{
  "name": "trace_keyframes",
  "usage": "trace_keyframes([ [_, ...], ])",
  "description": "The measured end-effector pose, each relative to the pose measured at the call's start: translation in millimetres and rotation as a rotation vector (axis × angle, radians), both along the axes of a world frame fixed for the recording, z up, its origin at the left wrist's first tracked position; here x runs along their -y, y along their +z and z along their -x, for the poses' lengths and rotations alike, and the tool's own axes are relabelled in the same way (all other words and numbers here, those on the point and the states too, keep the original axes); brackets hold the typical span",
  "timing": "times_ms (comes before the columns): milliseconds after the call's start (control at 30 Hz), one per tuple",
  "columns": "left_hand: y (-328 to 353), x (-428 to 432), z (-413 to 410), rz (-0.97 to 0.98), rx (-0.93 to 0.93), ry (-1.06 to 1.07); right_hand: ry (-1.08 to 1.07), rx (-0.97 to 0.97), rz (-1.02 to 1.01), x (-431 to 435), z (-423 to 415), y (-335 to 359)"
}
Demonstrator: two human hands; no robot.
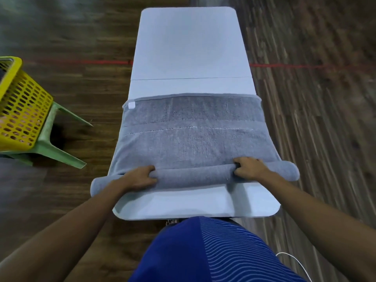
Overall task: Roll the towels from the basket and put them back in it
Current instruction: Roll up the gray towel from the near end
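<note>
Grey terry towel (191, 129) overhangs both table (189, 47) edges; left hand (140, 177) and right hand (249, 168) clutch its near rolled tube, far tabletop bare.

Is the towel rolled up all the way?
No, only the near edge of the towel is rolled, under the left hand and right hand; the rest lies flat on the table.

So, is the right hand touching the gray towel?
Touching. The head view shows the right hand with its fingers curled over the rolled end of the towel, gripping it on the table.
</note>
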State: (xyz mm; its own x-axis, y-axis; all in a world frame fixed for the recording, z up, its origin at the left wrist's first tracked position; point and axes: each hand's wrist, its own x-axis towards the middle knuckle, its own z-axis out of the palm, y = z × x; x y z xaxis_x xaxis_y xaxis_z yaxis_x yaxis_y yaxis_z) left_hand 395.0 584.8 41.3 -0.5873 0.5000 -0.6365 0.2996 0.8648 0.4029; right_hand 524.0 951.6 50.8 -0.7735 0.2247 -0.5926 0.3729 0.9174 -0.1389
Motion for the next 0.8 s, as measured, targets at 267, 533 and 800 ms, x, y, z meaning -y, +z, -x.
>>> trace_keyframes([
  [267,-25,2,-15,-0.122,-0.603,-0.143,0.097,-0.542,-0.049,2,-25,-27],
  [533,-7,-6,-4,-0.042,-0.298,-0.081,0.081,-0.248,-0.044,0,-13,-17],
  [800,-23,6,-8,-0.291,-0.703,0.040,-0.039,-0.496,-0.039,-6,-6,-12],
])
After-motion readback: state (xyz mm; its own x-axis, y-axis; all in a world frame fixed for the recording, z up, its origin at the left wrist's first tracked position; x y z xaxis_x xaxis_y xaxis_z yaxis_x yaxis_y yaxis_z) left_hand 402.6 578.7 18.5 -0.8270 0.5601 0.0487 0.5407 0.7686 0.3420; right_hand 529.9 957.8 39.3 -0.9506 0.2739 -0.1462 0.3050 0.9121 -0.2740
